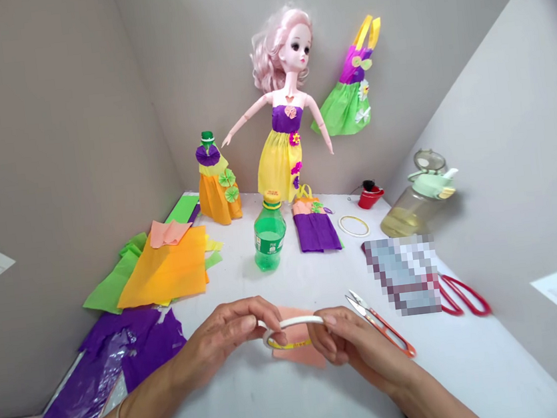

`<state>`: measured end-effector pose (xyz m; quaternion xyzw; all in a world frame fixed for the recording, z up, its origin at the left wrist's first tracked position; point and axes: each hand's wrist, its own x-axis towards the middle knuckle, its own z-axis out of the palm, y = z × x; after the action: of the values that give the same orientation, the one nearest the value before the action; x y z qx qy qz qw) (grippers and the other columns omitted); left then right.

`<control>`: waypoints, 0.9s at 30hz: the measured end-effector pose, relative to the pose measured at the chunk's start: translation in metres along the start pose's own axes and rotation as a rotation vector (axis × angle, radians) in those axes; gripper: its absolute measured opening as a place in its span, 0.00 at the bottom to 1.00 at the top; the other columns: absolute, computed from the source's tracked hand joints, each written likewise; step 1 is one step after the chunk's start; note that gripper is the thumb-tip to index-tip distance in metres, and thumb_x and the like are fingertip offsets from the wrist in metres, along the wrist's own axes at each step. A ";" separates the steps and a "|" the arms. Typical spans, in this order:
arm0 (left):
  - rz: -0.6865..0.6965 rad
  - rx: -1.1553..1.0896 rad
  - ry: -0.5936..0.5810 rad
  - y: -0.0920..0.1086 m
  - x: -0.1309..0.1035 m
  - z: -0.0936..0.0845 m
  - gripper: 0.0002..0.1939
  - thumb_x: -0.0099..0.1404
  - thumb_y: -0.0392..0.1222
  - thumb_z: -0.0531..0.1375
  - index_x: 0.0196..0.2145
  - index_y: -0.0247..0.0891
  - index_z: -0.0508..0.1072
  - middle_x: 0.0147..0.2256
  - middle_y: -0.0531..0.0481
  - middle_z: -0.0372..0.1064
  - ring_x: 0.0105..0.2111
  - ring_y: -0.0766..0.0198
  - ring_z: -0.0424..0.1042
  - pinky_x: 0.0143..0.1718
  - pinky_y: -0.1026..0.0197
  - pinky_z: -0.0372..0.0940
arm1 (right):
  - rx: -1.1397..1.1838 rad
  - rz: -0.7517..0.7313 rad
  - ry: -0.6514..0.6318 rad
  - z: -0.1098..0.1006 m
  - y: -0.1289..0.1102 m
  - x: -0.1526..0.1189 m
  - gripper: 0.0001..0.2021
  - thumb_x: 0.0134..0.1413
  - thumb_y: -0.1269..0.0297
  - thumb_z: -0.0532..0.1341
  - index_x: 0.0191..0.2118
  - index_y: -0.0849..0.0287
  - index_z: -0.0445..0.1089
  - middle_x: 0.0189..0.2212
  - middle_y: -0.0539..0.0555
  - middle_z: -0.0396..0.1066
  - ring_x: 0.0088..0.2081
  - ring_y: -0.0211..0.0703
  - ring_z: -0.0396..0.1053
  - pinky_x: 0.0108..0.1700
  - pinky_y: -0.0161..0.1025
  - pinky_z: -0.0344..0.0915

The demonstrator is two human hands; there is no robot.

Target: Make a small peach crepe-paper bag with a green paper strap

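Watching remotely, I see tape roll, a thin white ring w/ yellow inner band, tilted, held btwn L hand, fingers curled on its left rim, & R hand, thumb and fingers pinching its right, over pink sheet on table.

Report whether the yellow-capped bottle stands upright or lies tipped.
Upright: the green bottle stands with its yellow cap uppermost.

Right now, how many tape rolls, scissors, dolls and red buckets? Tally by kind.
Tape rolls: 2 (held roll between left hand and right hand, table roll)
Scissors: 2 (orange-handled pair, red-handled pair)
Dolls: 1
Red buckets: 1
Total: 6
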<state>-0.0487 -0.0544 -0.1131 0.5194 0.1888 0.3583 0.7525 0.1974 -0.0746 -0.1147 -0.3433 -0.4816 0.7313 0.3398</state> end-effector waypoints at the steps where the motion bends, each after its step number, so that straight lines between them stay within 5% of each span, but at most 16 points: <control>1: 0.001 -0.021 -0.006 0.000 0.000 0.000 0.17 0.68 0.51 0.57 0.41 0.35 0.77 0.42 0.44 0.66 0.42 0.55 0.70 0.47 0.56 0.62 | 0.019 0.005 -0.006 0.000 -0.001 0.000 0.23 0.60 0.48 0.57 0.21 0.61 0.60 0.19 0.46 0.54 0.21 0.31 0.48 0.24 0.35 0.42; 7: -0.024 0.025 -0.002 0.001 0.000 -0.001 0.12 0.65 0.44 0.61 0.44 0.36 0.73 0.41 0.45 0.68 0.42 0.57 0.70 0.47 0.56 0.62 | 0.099 0.029 -0.054 0.001 -0.001 0.000 0.24 0.62 0.47 0.56 0.21 0.60 0.59 0.17 0.45 0.56 0.19 0.30 0.48 0.24 0.35 0.42; 15: -0.047 -0.006 0.032 0.002 0.002 0.001 0.04 0.65 0.39 0.62 0.35 0.36 0.72 0.40 0.49 0.66 0.34 0.64 0.73 0.41 0.60 0.66 | 0.042 0.078 -0.111 0.005 0.004 0.002 0.25 0.65 0.46 0.50 0.24 0.61 0.62 0.17 0.47 0.61 0.15 0.28 0.45 0.22 0.33 0.42; 18: -0.069 0.008 0.085 0.002 0.000 -0.001 0.06 0.64 0.42 0.63 0.34 0.37 0.72 0.42 0.49 0.66 0.34 0.65 0.74 0.40 0.61 0.67 | -0.271 0.060 -0.041 0.003 -0.012 -0.004 0.22 0.66 0.47 0.49 0.40 0.62 0.69 0.21 0.48 0.65 0.20 0.33 0.58 0.24 0.33 0.52; 20: -0.077 0.014 0.152 0.003 0.000 -0.003 0.06 0.65 0.43 0.63 0.35 0.37 0.73 0.45 0.48 0.66 0.35 0.65 0.74 0.41 0.61 0.69 | -0.602 -0.008 0.141 -0.004 -0.030 -0.013 0.18 0.65 0.49 0.52 0.49 0.57 0.68 0.27 0.49 0.69 0.30 0.38 0.66 0.33 0.35 0.60; 23: -0.071 -0.001 0.244 0.008 0.000 -0.005 0.07 0.64 0.44 0.63 0.34 0.38 0.74 0.47 0.48 0.66 0.35 0.64 0.75 0.40 0.61 0.71 | -0.949 -0.051 0.392 -0.024 -0.052 -0.031 0.14 0.65 0.52 0.53 0.46 0.54 0.69 0.39 0.54 0.72 0.37 0.42 0.69 0.39 0.39 0.62; 27: -0.041 0.002 0.349 0.013 0.002 -0.008 0.08 0.62 0.45 0.66 0.33 0.39 0.75 0.44 0.49 0.69 0.32 0.66 0.75 0.35 0.64 0.72 | -1.453 0.094 0.490 -0.050 -0.049 -0.049 0.09 0.63 0.58 0.55 0.43 0.54 0.69 0.37 0.55 0.72 0.34 0.46 0.70 0.33 0.40 0.59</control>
<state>-0.0571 -0.0455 -0.1041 0.4460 0.3276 0.4274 0.7150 0.2736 -0.0770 -0.0756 -0.6528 -0.7369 0.1478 0.0946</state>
